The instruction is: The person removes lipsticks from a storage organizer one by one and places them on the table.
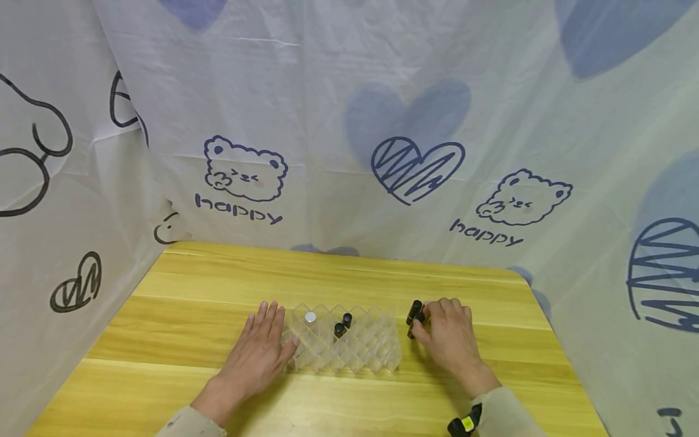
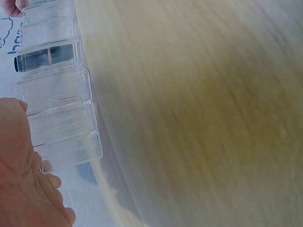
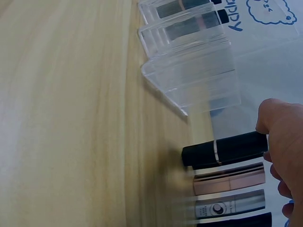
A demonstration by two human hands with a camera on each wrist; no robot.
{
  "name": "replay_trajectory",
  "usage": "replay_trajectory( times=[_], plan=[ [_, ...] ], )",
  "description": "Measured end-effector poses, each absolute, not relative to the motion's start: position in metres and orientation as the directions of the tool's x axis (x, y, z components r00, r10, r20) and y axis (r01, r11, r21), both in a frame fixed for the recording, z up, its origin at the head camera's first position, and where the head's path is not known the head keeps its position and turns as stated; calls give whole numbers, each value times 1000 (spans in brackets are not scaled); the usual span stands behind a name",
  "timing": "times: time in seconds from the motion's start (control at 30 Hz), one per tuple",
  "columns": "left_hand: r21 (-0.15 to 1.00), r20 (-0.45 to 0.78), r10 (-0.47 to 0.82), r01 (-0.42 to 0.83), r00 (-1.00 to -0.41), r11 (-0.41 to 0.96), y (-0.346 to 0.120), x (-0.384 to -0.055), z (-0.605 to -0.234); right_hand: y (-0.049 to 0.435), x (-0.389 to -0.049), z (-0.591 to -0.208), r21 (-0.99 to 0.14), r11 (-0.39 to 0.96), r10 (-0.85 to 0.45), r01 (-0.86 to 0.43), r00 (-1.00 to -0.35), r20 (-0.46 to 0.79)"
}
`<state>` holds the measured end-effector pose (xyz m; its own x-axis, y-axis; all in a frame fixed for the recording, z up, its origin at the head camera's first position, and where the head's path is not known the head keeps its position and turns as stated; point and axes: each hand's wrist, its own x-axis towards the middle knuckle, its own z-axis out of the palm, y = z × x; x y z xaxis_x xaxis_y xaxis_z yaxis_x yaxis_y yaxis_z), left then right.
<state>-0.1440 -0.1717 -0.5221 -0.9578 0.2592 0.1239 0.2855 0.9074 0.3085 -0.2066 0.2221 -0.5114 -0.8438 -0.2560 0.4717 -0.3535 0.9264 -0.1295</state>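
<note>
A clear plastic lipstick organizer [image 1: 377,349] with diamond-shaped cells stands mid-table. My left hand [image 1: 255,357] lies with fingers straight along its left end, the thumb at the edge. Inside the cells are a light-topped tube [image 1: 310,317] and two dark-capped tubes [image 1: 340,329]. To the organizer's right, my right hand [image 1: 450,337] pinches a black lipstick tube [image 3: 232,150] with a silver band by its upper end. Beside that tube stand a rose-gold tube [image 3: 229,180], a silver tube [image 3: 232,205] and another black tube [image 3: 244,221].
The wooden table [image 1: 218,279] has a rounded back right corner. A white cloth [image 1: 327,200] printed with hearts and bears hangs behind it and along its sides. A black device [image 1: 464,425] with a yellow label sits at the right wrist.
</note>
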Motion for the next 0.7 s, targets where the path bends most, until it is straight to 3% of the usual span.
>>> replay_trajectory(
  times=[0.17,0.7],
  plan=[
    [312,121,256,282,-959,907,-172,-144,-522,220,-207,-506,-126,918,-261,-375,-813,520],
    [323,135,252,283,-958,903,-171,-144,-523,168,-194,-482,-66,821,-382,-567,-633,673]
  ],
)
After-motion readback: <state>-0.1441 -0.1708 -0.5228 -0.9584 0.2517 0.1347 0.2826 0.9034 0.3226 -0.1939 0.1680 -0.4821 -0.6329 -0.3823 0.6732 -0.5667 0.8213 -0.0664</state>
